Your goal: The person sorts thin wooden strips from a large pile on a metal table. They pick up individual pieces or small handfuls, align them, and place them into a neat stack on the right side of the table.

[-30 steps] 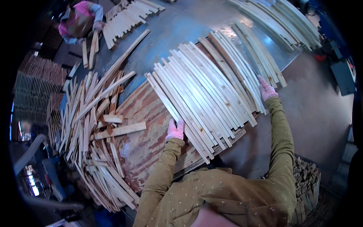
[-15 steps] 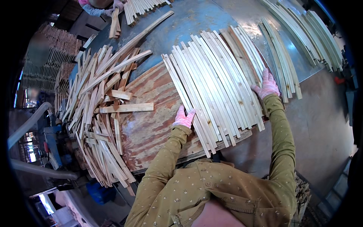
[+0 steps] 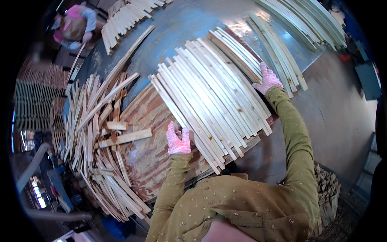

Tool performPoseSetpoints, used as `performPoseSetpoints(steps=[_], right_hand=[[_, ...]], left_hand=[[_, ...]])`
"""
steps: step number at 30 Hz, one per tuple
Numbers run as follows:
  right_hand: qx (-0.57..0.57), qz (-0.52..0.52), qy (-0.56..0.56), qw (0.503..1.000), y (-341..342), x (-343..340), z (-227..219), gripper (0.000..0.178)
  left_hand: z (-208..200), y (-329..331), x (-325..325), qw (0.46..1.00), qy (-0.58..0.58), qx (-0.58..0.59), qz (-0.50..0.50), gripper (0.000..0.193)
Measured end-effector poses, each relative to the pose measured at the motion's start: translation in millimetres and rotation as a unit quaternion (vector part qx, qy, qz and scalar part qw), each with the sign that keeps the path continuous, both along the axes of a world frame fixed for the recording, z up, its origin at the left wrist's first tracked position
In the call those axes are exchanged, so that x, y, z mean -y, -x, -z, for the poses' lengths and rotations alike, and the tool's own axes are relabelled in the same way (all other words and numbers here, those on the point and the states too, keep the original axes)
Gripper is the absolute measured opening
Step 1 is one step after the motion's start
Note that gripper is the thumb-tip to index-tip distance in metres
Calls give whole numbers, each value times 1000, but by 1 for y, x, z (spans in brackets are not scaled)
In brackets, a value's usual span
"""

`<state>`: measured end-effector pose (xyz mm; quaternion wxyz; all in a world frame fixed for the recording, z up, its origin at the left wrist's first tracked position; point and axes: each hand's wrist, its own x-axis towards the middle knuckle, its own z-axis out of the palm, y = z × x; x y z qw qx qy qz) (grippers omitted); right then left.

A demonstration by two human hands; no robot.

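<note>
A row of pale wooden strips (image 3: 209, 92) lies side by side on a plywood board (image 3: 139, 157). My left hand (image 3: 178, 139), in a pink-and-white glove, is just off the row's left edge, its fingers apart and nothing seen in them. At the right edge, my right hand (image 3: 269, 79), gloved alike, grips a narrow bunch of wooden strips (image 3: 241, 48), its thumb on the row side and its fingers along the outer side. A browner strip (image 3: 234, 56) borders this bunch. The bunch's lower part is hidden under the hand.
A jumbled heap of wooden strips (image 3: 94, 133) covers the left side. More strips lie at the far edge (image 3: 129, 18) and far right (image 3: 278, 52) of the blue metal table (image 3: 177, 24). A co-worker (image 3: 76, 26) in pink stands at far left. A grey hose (image 3: 34, 167) curves at left.
My left hand has come away from the row's left edge, its fingers spreading. My right hand has stayed at the right edge with the narrow bunch. The view has shifted, showing more of the co-worker.
</note>
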<state>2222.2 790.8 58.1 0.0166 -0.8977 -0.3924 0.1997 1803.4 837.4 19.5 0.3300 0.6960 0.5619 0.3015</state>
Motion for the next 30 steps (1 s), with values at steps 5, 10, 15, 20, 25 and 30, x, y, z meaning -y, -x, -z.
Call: performPoseSetpoints(steps=[5,10,15,20,25,30], right_hand=[[-17,39,2,999,-14,9,-9,99],[8,4,-44,999,-15,6,-2,96],[-16,3,-44,999,-31,14,2,96],[-21,-20,-55,998,-43,17,7,99],[-23,-16,-75,997,-48,20,10,102],[-12,18,-54,998,-55,4,-3,102]], left_hand=[[-82,-126,-29,932,-171,1,319,51],[-68,-275,-79,760,-244,-240,553,34],[-51,-353,-89,568,-169,-498,632,58],[-39,-371,-101,508,-194,-501,673,60],[-28,-357,-116,564,-238,-414,674,35],[-11,-358,-113,544,-220,-450,673,83]])
